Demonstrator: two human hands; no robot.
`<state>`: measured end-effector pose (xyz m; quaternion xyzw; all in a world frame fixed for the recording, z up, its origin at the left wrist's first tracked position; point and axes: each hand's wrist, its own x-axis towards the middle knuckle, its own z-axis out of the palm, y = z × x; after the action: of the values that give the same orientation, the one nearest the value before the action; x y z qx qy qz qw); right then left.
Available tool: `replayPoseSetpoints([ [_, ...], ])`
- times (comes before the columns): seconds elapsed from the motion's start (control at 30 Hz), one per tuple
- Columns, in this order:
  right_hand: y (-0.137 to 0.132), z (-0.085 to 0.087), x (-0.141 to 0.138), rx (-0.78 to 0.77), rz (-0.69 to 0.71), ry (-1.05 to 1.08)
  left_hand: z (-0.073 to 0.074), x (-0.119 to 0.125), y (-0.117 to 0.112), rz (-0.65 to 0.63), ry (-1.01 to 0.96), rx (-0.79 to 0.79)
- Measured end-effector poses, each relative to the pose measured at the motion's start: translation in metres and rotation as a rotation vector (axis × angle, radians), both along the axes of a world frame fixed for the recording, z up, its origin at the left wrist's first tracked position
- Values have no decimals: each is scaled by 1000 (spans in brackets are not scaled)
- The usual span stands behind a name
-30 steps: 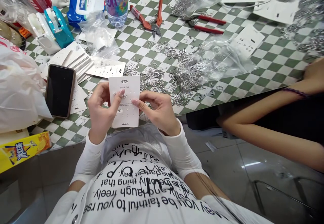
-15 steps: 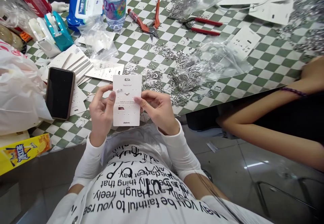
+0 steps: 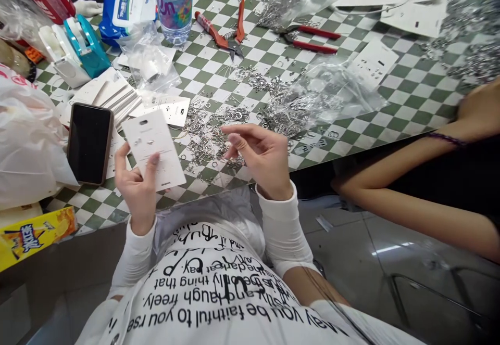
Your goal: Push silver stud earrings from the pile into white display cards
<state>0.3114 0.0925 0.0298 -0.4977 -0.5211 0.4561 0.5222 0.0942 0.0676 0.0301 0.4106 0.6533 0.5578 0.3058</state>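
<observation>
White earring card (image 3: 153, 147), tilted, pinched between thumb and fingers of the left hand (image 3: 135, 189); a light, level grip suits its small mounted pieces. Right hand (image 3: 258, 160) half open at 3 o'clock, nothing visible in it, beside loose silver rings (image 3: 205, 144). Black phone (image 3: 89, 143) at 9 o'clock on the checked table (image 3: 410, 100).

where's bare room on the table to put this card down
Green-and-white checked tablecloth shows between the clear bag of silver rings and a co-worker's bare arm, and between that bag and the red-handled pliers. Loose silver rings crowd the spot between the white card and the right hand.
</observation>
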Motion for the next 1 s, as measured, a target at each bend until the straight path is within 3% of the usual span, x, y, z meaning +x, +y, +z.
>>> replayPoseSetpoints([
  [0.17,2,-6,12,72,-15,-275,0,-18,4,99,26,27],
  [0.5,3,-24,2,99,127,-702,0,-9,4,105,19,50],
  [0.67,4,-22,4,93,174,-621,5,-12,6,105,80,98],
  [1.0,2,-16,17,116,-11,-442,3,-14,8,108,9,107],
])
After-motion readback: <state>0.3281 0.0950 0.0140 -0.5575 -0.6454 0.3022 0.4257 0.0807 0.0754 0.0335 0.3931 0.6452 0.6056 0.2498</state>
